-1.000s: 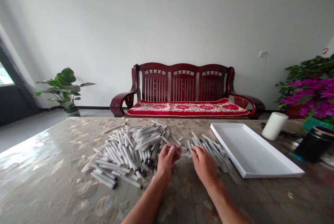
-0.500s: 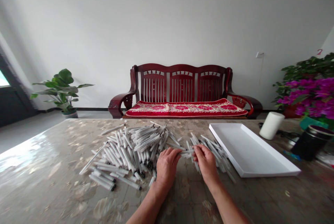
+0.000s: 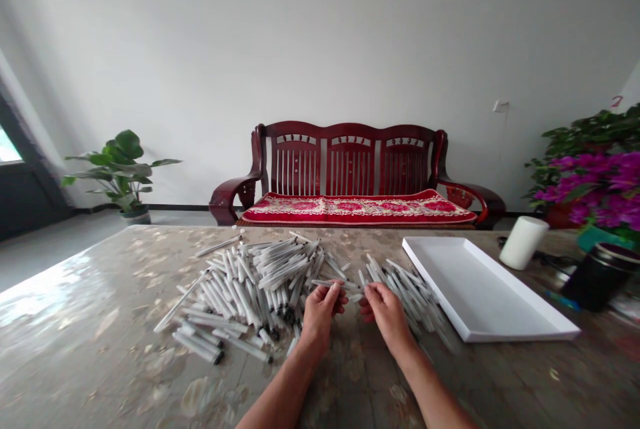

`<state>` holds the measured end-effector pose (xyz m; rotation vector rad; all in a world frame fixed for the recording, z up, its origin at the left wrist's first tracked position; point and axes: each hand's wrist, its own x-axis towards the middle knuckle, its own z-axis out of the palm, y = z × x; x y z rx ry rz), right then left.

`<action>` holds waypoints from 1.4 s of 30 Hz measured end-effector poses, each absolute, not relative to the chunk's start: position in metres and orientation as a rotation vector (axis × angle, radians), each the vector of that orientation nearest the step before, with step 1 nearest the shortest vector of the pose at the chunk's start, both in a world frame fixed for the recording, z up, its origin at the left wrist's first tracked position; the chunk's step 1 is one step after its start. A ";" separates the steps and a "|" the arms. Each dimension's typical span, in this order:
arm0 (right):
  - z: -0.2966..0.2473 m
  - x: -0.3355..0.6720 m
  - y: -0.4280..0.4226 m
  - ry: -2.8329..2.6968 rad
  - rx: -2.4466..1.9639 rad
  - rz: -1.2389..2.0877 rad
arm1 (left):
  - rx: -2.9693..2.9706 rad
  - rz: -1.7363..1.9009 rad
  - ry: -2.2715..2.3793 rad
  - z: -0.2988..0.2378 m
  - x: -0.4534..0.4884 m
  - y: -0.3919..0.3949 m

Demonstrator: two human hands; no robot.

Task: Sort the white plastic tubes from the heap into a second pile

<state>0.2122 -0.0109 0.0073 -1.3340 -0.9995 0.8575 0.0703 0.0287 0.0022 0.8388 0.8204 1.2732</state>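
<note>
A big heap of white pens [image 3: 250, 282] lies on the marble table [image 3: 100, 322] left of centre. A smaller heap of pens [image 3: 405, 289] lies to its right. My left hand [image 3: 323, 312] is lifted just above the table between the heaps, its fingers pinched on one white pen [image 3: 327, 283] that lies level. My right hand [image 3: 383, 312] is close beside it, fingers curled in a pinch near that pen's right end; what it grips is too small to make out.
A white shallow tray [image 3: 480, 282] lies right of the pens. Behind it stand a white cylinder [image 3: 523, 242], a dark pot [image 3: 597, 275] and purple flowers [image 3: 595, 182]. A red wooden bench [image 3: 350, 175] and a potted plant [image 3: 120, 172] stand beyond the table.
Both hands came down together onto the pens between the heaps, then lifted slightly. My left hand now holds a single pen level, with the right hand pinching near its end.
</note>
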 end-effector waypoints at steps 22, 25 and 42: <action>0.009 0.213 -0.011 -1.135 -1.365 0.742 | 0.733 1.224 0.874 0.006 0.068 0.027; 0.011 0.213 -0.011 -1.159 -1.328 0.656 | 0.746 1.244 0.886 0.005 0.069 0.027; 0.008 0.213 -0.012 -1.109 -1.313 0.715 | 0.808 1.252 0.925 0.007 0.068 0.026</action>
